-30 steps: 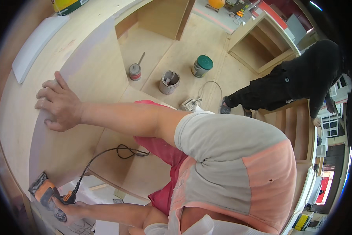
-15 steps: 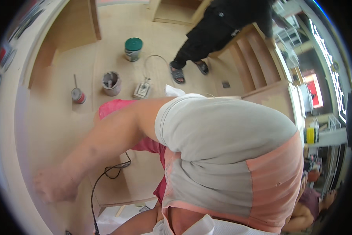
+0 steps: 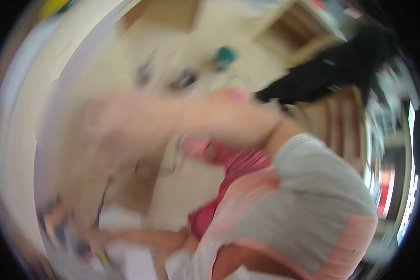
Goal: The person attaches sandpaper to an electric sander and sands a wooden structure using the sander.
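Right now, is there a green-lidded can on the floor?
Yes, a blurred green-lidded can stands on the pale floor near the top.

One green-lidded can [image 3: 225, 55], two blurred smaller pots [image 3: 184, 79], one dark-clothed person [image 3: 341, 70] behind.

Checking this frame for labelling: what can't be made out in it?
Head view, all from motion blur:
- left hand: fingers smeared, contact unreadable.
- right hand: lower left, its dark object unidentifiable.
- cans on the floor: shapeless blobs.
- person in black: outline only, top right.
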Tool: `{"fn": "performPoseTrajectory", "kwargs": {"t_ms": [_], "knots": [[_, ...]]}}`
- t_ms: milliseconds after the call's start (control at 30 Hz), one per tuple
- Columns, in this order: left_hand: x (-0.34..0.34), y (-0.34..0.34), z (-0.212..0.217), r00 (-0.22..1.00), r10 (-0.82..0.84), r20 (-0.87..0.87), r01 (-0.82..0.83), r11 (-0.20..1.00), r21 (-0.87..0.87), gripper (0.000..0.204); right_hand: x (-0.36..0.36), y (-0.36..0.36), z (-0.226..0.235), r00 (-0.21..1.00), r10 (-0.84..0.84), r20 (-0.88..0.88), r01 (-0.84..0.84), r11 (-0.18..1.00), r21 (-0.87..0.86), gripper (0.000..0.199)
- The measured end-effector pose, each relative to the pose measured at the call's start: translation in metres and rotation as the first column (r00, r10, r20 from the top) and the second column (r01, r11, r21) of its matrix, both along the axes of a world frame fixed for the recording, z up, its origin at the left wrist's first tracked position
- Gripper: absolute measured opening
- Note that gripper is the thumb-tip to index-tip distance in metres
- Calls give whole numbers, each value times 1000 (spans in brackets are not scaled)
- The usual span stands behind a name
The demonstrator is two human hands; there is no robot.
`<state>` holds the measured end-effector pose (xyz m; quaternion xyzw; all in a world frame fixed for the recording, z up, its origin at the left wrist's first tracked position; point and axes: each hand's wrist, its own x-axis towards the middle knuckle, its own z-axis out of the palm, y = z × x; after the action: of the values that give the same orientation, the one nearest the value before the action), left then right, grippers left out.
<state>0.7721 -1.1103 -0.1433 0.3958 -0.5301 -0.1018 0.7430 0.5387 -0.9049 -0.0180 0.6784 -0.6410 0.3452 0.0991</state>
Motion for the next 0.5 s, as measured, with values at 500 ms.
{"fn": "performPoseTrajectory", "kwargs": {"t_ms": [500], "knots": [[7,55,-38,702,204,-683,252,825,506,83,-47,-173,60,943,-331,-19,307,893,-328,43]]}}
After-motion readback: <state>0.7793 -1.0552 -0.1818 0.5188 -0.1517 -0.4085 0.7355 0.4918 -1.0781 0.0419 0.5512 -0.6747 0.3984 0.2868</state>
